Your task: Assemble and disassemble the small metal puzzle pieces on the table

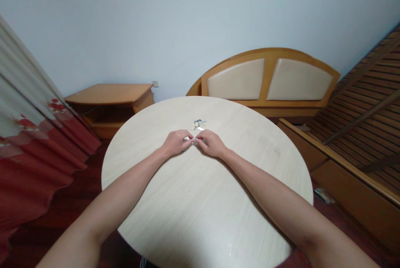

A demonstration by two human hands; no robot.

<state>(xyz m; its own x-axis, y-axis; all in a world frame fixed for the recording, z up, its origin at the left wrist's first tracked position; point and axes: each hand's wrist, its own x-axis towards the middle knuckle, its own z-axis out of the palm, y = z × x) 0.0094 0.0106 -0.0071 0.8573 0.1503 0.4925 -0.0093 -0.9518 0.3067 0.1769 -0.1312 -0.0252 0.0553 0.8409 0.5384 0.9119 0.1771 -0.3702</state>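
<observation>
Over the middle of the round table, my left hand [177, 141] and my right hand [211, 143] meet with their fingertips nearly touching. Both are closed in a pinch on a small whitish piece [194, 140]; its kind is too small to make out, and the fingers cover much of it. Just beyond the fingertips lies a loose pile of small parts [198, 124], grey, tan and white, some of them thin like sticks. A bit of something bluish shows under the left hand's edge.
The pale round table [200, 201] fills the middle of the view. Behind it stand a wooden side cabinet [115, 93] and a padded headboard [236, 80]. A red and white curtain [34, 147] hangs at left. On the right are a wooden bed frame [343, 176] and slats [368, 88].
</observation>
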